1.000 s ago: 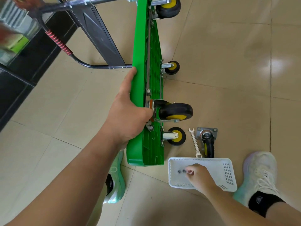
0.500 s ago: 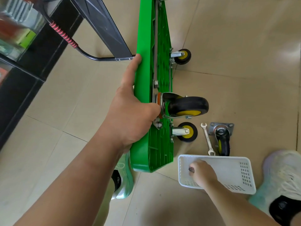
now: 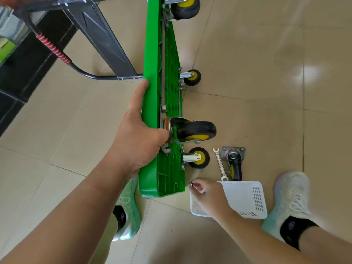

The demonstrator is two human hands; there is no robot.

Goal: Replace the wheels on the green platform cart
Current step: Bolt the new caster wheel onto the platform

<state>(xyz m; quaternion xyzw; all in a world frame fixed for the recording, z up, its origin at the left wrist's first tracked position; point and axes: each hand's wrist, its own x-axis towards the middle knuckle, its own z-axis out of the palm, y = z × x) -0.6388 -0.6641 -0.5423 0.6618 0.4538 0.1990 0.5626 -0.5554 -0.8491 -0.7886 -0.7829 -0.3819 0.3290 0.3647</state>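
Left hand [image 3: 137, 138] grips the top edge of the green plastic platform cart [image 3: 152, 92], tipped on its side on the tiled floor; right hand [image 3: 207, 193] pinches a small metal nut [image 3: 191, 184] just beside the cart's near end, above the white plastic basket [image 3: 245, 201]
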